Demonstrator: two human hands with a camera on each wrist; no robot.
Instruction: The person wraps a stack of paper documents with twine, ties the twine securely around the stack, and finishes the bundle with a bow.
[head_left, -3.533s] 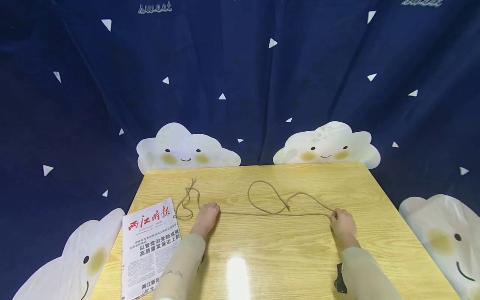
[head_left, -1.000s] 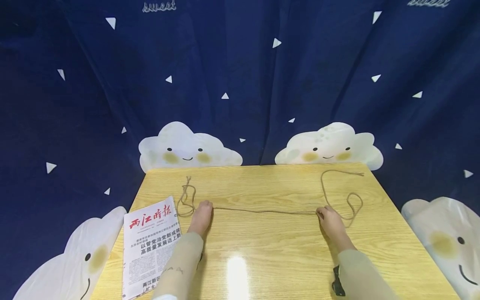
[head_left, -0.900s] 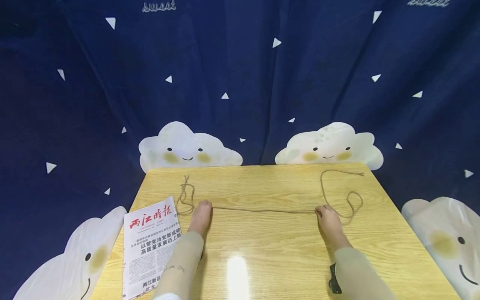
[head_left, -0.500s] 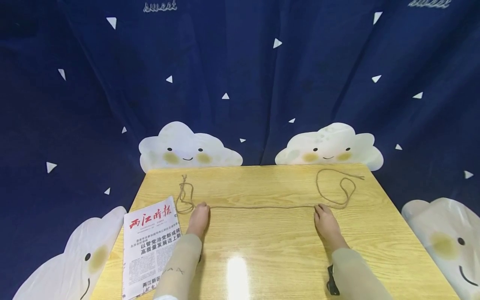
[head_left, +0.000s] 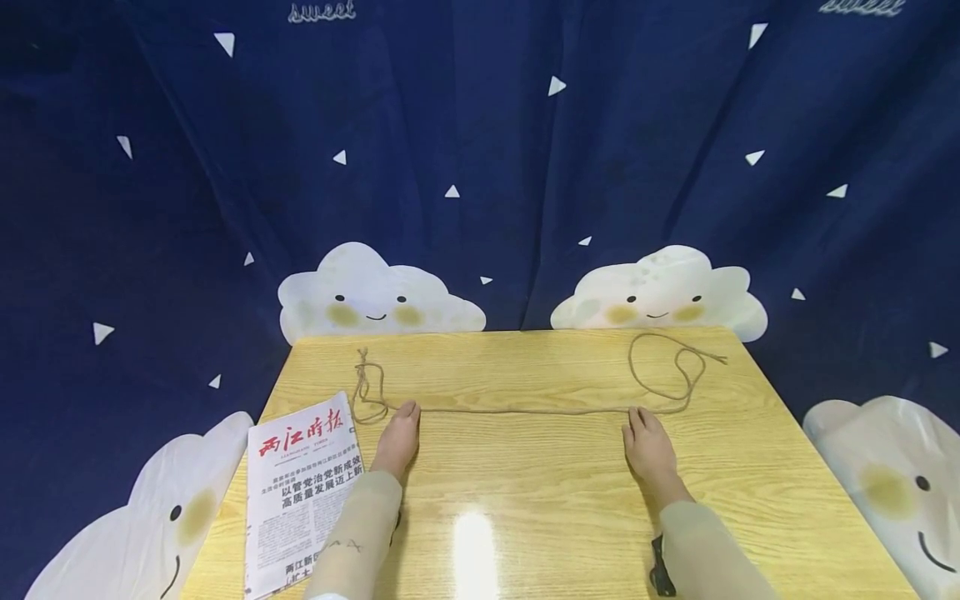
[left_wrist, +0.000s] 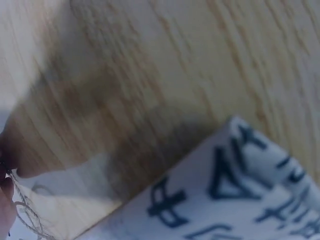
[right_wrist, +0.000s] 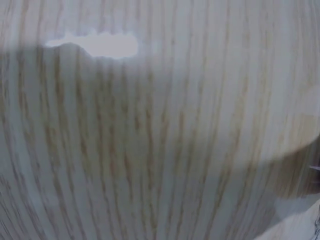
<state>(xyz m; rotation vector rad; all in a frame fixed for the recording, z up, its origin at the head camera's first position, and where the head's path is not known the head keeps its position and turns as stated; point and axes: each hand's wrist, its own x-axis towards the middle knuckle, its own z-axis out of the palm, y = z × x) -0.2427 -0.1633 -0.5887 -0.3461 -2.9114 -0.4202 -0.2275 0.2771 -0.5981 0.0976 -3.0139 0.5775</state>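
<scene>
A thin brown rope runs in a nearly straight line across the wooden table. My left hand pinches it at the left; in the left wrist view its fingertips show at the left edge with the rope trailing from them. At the other end of the straight stretch, my right hand rests with its fingers fairly straight on the rope, thumb apart from it. Loose rope loops lie beyond each hand, and a frayed end is at the far right. Only a dark edge of the right hand shows in the right wrist view.
A folded newspaper lies on the table at the left, beside the left forearm and close to the left rope loops. Behind the table hangs a dark blue curtain with printed clouds and triangles.
The rope was drawn rightward out of its middle loop, which now lies at the right. The right hand moved left and loosened its pinch. Lately both hands shifted slightly away, and the rope straightened.
</scene>
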